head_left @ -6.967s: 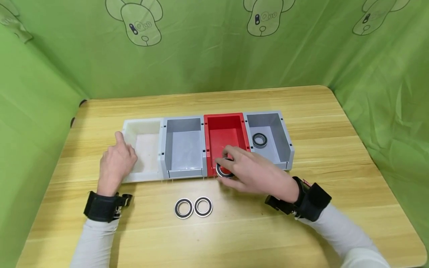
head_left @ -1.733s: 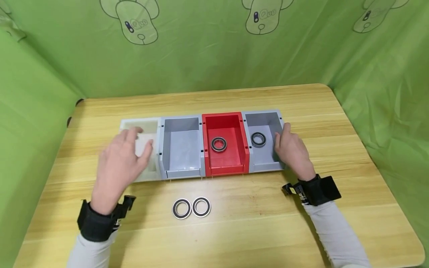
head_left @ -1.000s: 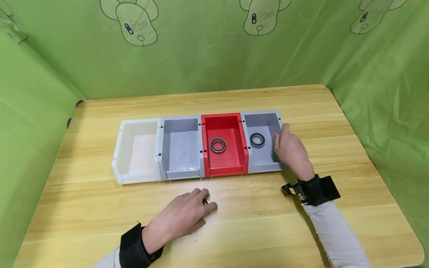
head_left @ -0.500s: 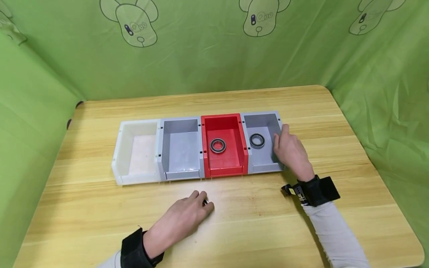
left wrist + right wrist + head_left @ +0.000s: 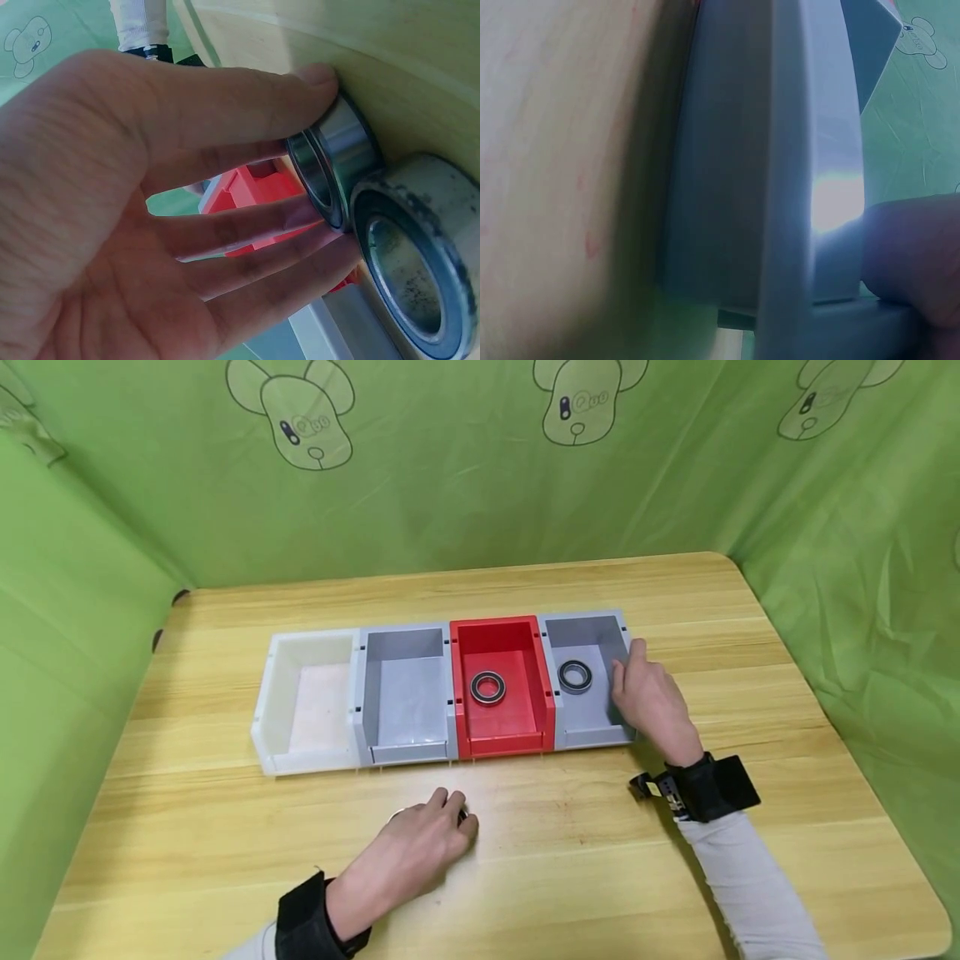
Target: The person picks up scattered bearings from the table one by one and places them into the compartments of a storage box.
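1. Pinching the held bearing (image 5: 352, 142) on its outer edge: left hand (image 5: 417, 847), thumb on one side, fingers on the other, parted only about as far as the ring's width. It is low at the near part of the table (image 5: 525, 902) (can't tell if it's lifted at all).
2. Just beside it, second bearing (image 5: 454, 206), on the table (mostly under the hand from above; contact between the two unclear).
3. Right hand (image 5: 655, 697) grips the outer side wall of the right grey bin (image 5: 596, 737), thumb inside, fingers over the rim (fingertips partly hidden).
4. Beyond the left hand, bins in one joined row, left to right: white bin (image 5: 311, 762), left grey bin (image 5: 408, 750), red bin (image 5: 506, 744), right grey bin.
5. Third bearing (image 5: 475, 688) flat in the red bin; fourth bearing (image 5: 562, 678) flat in the right grey bin, near its left wall.
6. Behind everything, green cloth (image 5: 450, 510) (printed cartoon heads).
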Demonstrator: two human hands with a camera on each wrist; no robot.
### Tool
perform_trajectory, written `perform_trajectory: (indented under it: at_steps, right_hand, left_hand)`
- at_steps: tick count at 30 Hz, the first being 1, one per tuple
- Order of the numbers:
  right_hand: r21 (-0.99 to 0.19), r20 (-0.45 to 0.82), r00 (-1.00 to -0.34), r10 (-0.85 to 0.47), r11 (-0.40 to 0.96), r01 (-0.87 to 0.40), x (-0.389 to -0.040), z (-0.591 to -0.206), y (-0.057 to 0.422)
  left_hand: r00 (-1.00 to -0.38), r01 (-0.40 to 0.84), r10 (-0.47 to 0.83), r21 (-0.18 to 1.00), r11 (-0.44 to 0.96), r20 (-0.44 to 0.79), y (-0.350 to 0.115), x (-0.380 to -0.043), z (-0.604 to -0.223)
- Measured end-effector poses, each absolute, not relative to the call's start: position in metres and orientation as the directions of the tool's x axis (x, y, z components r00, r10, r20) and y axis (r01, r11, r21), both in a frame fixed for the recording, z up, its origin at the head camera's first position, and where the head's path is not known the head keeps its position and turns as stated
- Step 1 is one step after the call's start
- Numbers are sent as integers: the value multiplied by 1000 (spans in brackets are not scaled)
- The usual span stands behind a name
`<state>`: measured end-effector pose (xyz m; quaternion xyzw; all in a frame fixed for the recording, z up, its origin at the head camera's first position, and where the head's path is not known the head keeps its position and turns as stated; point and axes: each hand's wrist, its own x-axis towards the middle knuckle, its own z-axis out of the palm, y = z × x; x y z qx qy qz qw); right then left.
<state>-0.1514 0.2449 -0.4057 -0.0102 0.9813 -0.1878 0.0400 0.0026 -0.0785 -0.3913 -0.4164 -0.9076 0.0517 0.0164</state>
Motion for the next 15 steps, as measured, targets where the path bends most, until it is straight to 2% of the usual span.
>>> perform_trajectory:
  at_steps: [9,15]
  right_hand:
    - [-372,-77,-996,-39,928,-7,-150,-406,245]
    - [-369,-72,-997,-37,929,-8,-151,-406,245]
  left_hand:
    - [-638,761,770,-138,634,14,-79,1,-383]
    - [-674,738,737,-79,670,-56,-83,-6,-366]
